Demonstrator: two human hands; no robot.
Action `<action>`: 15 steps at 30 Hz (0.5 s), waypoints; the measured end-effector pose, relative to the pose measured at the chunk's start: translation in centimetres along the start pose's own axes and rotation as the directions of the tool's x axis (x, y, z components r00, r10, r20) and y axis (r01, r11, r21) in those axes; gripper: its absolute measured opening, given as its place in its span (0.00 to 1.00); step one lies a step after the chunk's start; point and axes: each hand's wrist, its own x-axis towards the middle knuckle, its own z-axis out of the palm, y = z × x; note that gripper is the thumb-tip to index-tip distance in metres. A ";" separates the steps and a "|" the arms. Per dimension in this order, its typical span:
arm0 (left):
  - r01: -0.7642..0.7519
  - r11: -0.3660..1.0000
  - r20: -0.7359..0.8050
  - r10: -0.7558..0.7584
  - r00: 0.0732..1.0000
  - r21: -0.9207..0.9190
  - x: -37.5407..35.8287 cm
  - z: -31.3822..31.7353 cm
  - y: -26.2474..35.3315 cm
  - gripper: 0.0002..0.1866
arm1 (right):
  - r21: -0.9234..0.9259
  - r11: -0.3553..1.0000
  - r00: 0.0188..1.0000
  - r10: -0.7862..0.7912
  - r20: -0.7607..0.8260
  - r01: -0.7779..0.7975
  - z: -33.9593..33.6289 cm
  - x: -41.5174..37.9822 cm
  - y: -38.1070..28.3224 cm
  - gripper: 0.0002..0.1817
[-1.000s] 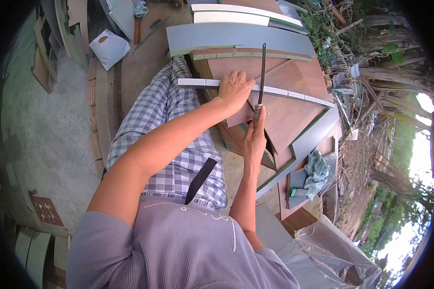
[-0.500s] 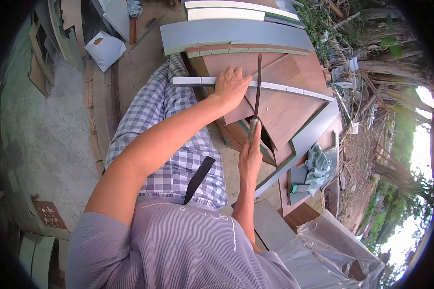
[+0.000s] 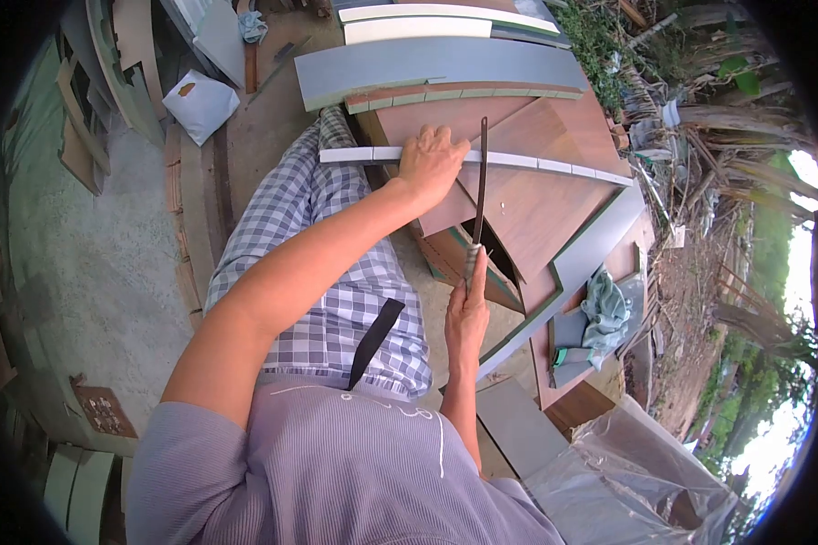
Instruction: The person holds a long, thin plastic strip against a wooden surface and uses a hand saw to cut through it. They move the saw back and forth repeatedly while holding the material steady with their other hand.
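Note:
My left hand point(image 3: 433, 167) is wrapped over a long, thin, slightly curved white strip point(image 3: 545, 165) marked by cross lines. The strip's near end lies over my checkered trouser leg and its far end reaches across brown boards point(image 3: 536, 218). In my right hand point(image 3: 466, 313) is the grey handle of a saw-like tool point(image 3: 481, 195). Its narrow dark blade points away from me and crosses the strip just right of my left hand. Whether the blade touches the strip is hard to tell.
Curved grey panels point(image 3: 436, 68) lie beyond the strip. An angled grey frame piece point(image 3: 563, 272) rests at the right, beside a green cloth point(image 3: 606, 313). Plastic sheeting point(image 3: 609, 463) covers something at the lower right. A white bag point(image 3: 202, 107) sits on the floor at the left.
My right hand and the tool have drawn slightly back toward me, blade tip lower in view. My left hand keeps its hold on the strip.

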 end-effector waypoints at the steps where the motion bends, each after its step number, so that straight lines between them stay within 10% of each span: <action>1: -0.006 1.000 -0.022 0.006 1.000 0.000 0.0 0.0 0.1 0.10 | 0.001 1.000 1.000 0.005 -0.004 -0.005 0.0 0.3 -0.2 0.33; 12: 0.013 1.000 0.003 -0.013 1.000 0.013 -0.1 -0.5 0.2 0.11 | 0.019 0.968 0.961 -0.247 -0.125 0.252 1.2 5.5 -1.2 0.32; 15: 0.018 1.000 0.031 -0.018 0.999 -0.016 0.0 -0.7 0.3 0.10 | -0.035 0.998 0.999 -0.045 -0.002 0.045 0.1 1.4 -0.4 0.33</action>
